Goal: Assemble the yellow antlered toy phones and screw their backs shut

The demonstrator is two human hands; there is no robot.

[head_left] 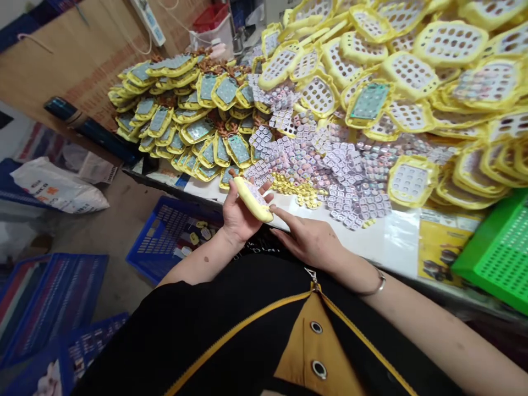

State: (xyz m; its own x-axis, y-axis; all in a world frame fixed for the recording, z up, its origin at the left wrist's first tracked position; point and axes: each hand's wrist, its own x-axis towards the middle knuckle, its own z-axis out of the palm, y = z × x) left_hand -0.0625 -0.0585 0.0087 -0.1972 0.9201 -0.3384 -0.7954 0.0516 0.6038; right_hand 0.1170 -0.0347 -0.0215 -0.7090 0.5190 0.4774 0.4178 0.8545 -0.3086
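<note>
My left hand [238, 213] is closed around a yellow plastic shell [252, 199] with a keypad sheet in it, held at the near edge of the white table [383, 242]. My right hand [307, 236] lies beside it, fingers stretched out, its index fingertip touching the shell's lower end. Just beyond my hands lies a heap of pale purple keypad sheets [330, 165] and a small pile of yellow bits [299, 190].
Stacks of yellow shells with teal inserts [181, 110] fill the left of the table. Empty yellow shells [412, 71] pile up at right. A green basket [499, 247] sits at far right. Blue crates [165, 234] stand on the floor left, with a white bag [58, 187].
</note>
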